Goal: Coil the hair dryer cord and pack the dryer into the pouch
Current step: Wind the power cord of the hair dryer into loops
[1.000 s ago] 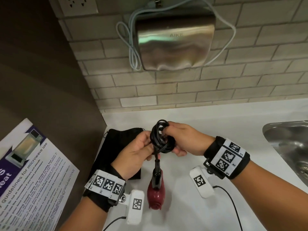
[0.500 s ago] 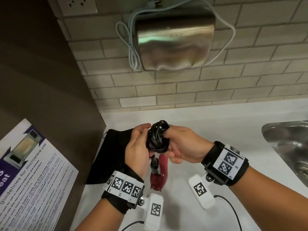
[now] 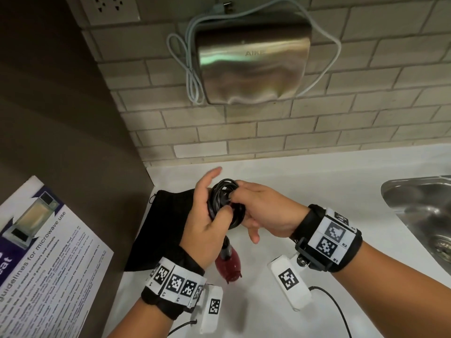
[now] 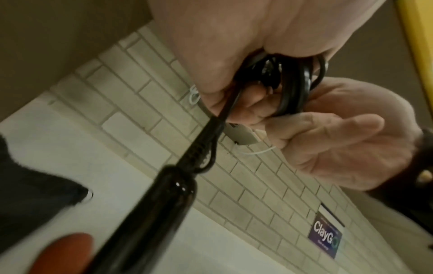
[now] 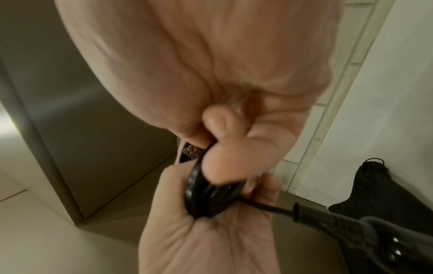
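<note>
The black cord is wound into a small coil [image 3: 225,203] held above the white counter [image 3: 317,181]. My left hand [image 3: 214,211] cups the coil, thumb curled over it and fingers reaching up behind. My right hand [image 3: 244,203] pinches the coil from the right. The dryer hangs below it, black handle [image 3: 226,248] up and red body [image 3: 229,268] down; whether it touches the counter I cannot tell. The black pouch [image 3: 161,228] lies flat on the counter to the left. The left wrist view shows the coil [image 4: 293,83] and handle [image 4: 164,213]; the right wrist view shows the coil [image 5: 206,196] in my left palm.
A steel sink [image 3: 419,215] is set into the counter at the right. A metal hand dryer [image 3: 253,57] with a white cable hangs on the brick wall behind. A dark side panel with a printed microwave sheet [image 3: 44,252] closes off the left.
My left hand has come up from below the coil to cup its left side, thumb now over it. The right hand keeps its pinch. The dryer still hangs beneath.
</note>
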A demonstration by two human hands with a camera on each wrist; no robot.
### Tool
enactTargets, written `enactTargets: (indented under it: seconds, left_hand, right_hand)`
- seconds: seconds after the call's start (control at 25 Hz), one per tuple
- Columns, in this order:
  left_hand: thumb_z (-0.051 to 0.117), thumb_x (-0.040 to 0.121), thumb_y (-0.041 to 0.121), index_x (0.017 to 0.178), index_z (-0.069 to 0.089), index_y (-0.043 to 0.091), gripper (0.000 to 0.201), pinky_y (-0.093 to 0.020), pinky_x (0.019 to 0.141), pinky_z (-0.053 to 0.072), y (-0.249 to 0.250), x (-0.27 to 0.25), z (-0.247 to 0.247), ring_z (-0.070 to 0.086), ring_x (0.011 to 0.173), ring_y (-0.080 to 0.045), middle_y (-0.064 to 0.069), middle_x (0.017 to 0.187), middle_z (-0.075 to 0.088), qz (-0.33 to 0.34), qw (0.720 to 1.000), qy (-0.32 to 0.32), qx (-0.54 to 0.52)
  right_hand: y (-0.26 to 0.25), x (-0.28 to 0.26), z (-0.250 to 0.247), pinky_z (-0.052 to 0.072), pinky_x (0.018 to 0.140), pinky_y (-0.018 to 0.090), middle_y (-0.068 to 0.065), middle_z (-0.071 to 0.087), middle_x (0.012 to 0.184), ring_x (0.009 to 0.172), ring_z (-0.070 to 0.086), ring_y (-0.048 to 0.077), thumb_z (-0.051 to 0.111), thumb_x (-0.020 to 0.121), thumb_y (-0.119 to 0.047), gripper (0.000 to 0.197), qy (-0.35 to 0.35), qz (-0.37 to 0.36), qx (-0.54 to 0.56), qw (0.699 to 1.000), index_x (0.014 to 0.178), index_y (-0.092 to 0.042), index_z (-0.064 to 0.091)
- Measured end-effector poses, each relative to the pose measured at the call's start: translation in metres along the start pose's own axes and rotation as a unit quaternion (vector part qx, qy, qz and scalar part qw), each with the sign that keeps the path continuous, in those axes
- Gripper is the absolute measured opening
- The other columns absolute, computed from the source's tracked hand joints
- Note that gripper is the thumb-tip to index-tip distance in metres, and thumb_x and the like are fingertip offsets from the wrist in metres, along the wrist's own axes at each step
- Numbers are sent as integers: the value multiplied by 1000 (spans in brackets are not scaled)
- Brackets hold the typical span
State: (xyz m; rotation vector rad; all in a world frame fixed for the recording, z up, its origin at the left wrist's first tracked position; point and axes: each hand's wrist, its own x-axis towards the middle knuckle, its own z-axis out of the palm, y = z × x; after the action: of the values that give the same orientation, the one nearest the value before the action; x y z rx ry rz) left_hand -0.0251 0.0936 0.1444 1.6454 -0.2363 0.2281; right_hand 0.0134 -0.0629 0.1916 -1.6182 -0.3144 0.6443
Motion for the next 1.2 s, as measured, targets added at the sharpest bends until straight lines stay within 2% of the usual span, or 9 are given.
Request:
enactTargets:
  seconds: [0.08,0.2,0.4,0.52,0.68,0.84,0.92,1.08,1.2]
  left_hand:
    - [55,95,1,143,51,34,58,-43,101,55,2,-1,3,65,120,-21,-3,127,67,52,997,7,65]
    - [59,97,8,136,58,34,47,-29,102,51,6,-3,6,61,120,-8,5,125,64,100,977,59,177]
    - [59,97,16,133,61,27,38,-19,93,51,15,-4,7,57,112,0,2,129,59,150,937,102,297]
    - [61,96,16,123,70,22,29,-3,92,43,20,-6,7,56,111,9,1,137,57,160,922,111,336]
    - [70,93,18,106,78,21,15,-14,95,48,27,4,-20,62,106,0,7,118,70,143,919,20,367]
    - [69,92,24,94,74,24,5,-21,103,37,24,10,-40,45,119,-8,9,123,51,182,880,-84,430]
    - [64,94,25,95,73,20,11,-29,100,39,23,6,-37,49,112,-15,5,118,58,236,851,-81,462]
    - [57,96,21,100,71,15,16,-19,103,30,21,2,-35,58,104,-18,2,112,67,316,791,-145,503]
    - [49,100,22,103,61,19,12,-16,92,44,21,3,-34,61,99,-12,6,113,64,254,832,-161,467]
  right_hand:
    - [-2,1,0,38,39,25,-2,43,62,44,35,10,39,105,-16,21,26,-17,-38,999,104,-10,59]
    - [-6,3,0,28,39,24,3,44,69,44,35,9,37,105,-17,25,52,-34,-62,996,105,-10,62]
    - [-4,5,4,25,43,24,-6,48,61,42,36,6,40,104,-20,25,82,-41,-71,993,98,-13,63]
    - [-1,6,7,23,43,23,-9,46,57,41,36,4,41,104,-21,25,105,-27,-60,992,90,-17,60]
    - [2,3,3,23,43,27,11,44,81,48,34,10,43,104,-20,17,97,13,-95,991,90,-15,52]
    - [2,-1,2,44,41,29,7,52,85,64,51,19,44,105,-25,18,44,32,-213,976,95,-17,56]
    - [-1,-1,1,46,42,30,6,52,79,57,49,18,43,102,-22,18,29,42,-190,980,93,-13,57]
    - [-1,0,-3,40,45,32,1,42,62,44,36,12,38,101,-14,22,14,70,-127,989,88,-12,55]
    - [7,1,-6,55,51,36,2,42,64,42,41,11,39,106,-13,16,-27,64,-128,989,105,-9,54]
